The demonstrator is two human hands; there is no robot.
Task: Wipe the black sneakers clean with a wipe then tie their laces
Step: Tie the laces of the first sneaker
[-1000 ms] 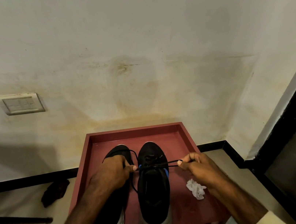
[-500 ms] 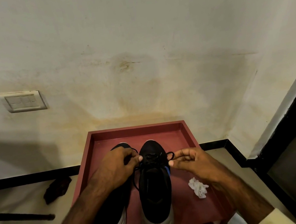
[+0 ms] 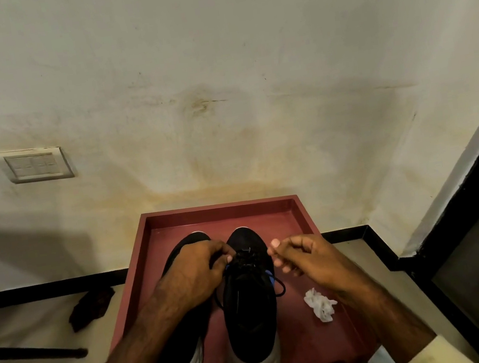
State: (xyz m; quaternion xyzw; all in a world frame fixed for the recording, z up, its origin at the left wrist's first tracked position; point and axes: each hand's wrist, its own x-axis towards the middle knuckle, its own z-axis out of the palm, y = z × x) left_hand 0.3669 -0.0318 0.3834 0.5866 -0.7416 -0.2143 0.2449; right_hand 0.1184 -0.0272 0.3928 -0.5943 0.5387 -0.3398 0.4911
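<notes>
Left hand (image 3: 195, 276) hides the left sneaker's (image 3: 183, 357) laces.

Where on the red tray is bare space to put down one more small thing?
The red tray is bare along its far wall, beyond the toes of the sneakers. A smaller bare patch lies near the front right corner, below the crumpled wipe. The middle is crowded: both sneakers, left hand and right hand.
</notes>
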